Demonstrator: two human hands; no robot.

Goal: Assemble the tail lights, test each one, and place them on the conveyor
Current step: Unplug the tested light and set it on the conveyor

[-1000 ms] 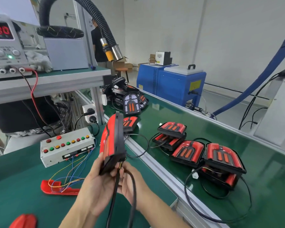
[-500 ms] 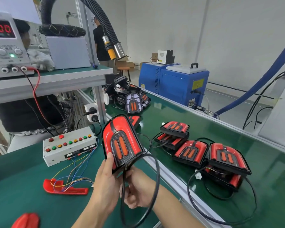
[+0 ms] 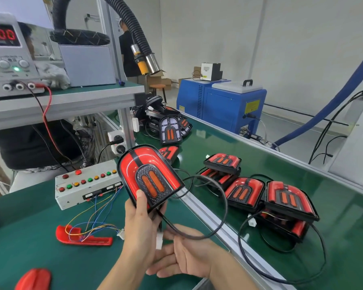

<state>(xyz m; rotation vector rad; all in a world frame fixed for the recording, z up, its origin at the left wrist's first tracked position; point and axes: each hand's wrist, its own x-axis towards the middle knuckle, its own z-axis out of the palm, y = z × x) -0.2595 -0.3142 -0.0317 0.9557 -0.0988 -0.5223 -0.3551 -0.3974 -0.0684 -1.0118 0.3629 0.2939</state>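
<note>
Your left hand [image 3: 139, 229] is raised above the near edge of the green workbench [image 3: 29, 243], thumb pressed on the red lens, fingers wrapped behind, gripping the tail light [image 3: 149, 176] upright by its lower end with the lens facing you. Your right hand [image 3: 189, 252] sits just below, palm up, fingers loosely spread, cradling the black cable [image 3: 216, 208] that loops from the lamp; the white connector [image 3: 159, 240] hangs between your hands, though which fingers pinch it is hard to make out. The lamp's back is hidden. Right of you, finished tail lights [image 3: 245, 191] lie on the conveyor [image 3: 333, 206]. The button test box [image 3: 86, 185] sits behind.
</note>
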